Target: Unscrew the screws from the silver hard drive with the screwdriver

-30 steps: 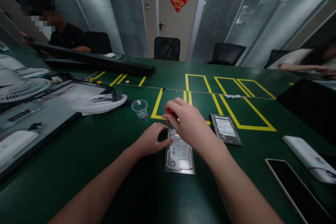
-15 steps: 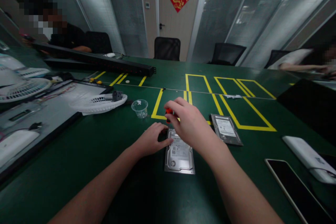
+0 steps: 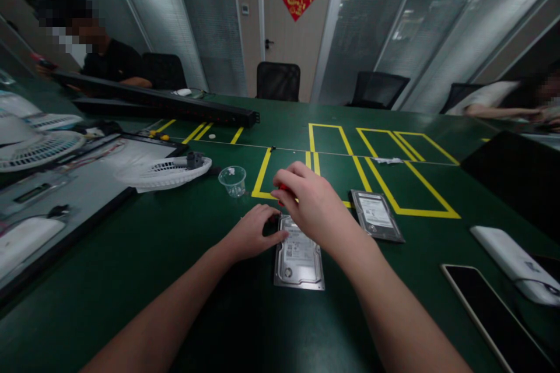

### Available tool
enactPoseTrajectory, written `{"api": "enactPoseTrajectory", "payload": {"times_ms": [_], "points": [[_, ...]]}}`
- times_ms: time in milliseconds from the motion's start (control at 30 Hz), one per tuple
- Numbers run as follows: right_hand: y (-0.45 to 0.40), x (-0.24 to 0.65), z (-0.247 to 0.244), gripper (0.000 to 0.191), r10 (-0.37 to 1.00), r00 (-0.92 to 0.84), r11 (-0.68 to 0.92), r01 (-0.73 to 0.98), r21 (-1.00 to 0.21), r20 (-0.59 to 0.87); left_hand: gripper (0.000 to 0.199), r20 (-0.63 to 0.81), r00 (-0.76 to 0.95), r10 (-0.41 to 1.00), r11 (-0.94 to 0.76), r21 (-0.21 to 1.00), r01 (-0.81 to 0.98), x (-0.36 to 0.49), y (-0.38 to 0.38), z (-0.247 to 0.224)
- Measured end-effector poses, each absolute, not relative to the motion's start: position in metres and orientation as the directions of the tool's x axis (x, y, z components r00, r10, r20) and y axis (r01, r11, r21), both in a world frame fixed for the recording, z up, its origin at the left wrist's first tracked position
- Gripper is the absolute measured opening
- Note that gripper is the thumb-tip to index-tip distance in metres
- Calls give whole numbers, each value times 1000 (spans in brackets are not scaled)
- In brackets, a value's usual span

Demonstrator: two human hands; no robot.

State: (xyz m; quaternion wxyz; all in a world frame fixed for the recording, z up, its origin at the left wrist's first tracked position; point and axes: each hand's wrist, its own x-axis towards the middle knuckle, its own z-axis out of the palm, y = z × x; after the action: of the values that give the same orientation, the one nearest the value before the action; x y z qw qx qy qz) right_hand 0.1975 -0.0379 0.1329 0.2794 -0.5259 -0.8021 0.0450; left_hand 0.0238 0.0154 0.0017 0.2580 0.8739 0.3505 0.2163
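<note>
A silver hard drive [image 3: 301, 268] with a white label lies flat on the green table in front of me. My left hand [image 3: 252, 232] grips its far left corner, thumb on the top face and fingers at the edge. Above that same corner, my right hand [image 3: 311, 203] is closed round a red-handled screwdriver [image 3: 282, 188], held upright. My fingers cover most of the handle, and its tip is hard to make out beside my left fingers. A second hard drive [image 3: 377, 215] rests to the right. Left of the far corner stands a clear plastic cup [image 3: 233, 180] with small bits in it.
A phone [image 3: 490, 315] and a white power bank [image 3: 511, 262] lie at right. Yellow tape outlines [image 3: 429, 213] mark the table. White fan parts [image 3: 166, 172] and a grey panel [image 3: 94, 186] sit left, behind them a long black bar [image 3: 175, 102]. Two people sit across the table.
My right fingers have turned and curled further over the screwdriver handle, so less red shows. My left hand and the hard drive stay in place.
</note>
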Motion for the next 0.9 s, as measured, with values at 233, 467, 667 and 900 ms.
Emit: {"api": "enactPoseTrajectory", "payload": {"times_ms": [233,467,667,900], "points": [[-40,197,133,20,875,-266,420,832,-362,405,32,192,674,713,-638,576,511,23,15,1],[-40,197,134,16,868,-290,444,816,-370,402,33,202,669,715,-640,574,510,23,16,0],[-37,198,130,27,863,-290,448,817,-362,414,29,207,668,715,-647,559,518,24,15,1],[-39,196,132,21,873,-273,430,822,-373,404,33,193,665,721,-632,576,518,23,16,0]]}}
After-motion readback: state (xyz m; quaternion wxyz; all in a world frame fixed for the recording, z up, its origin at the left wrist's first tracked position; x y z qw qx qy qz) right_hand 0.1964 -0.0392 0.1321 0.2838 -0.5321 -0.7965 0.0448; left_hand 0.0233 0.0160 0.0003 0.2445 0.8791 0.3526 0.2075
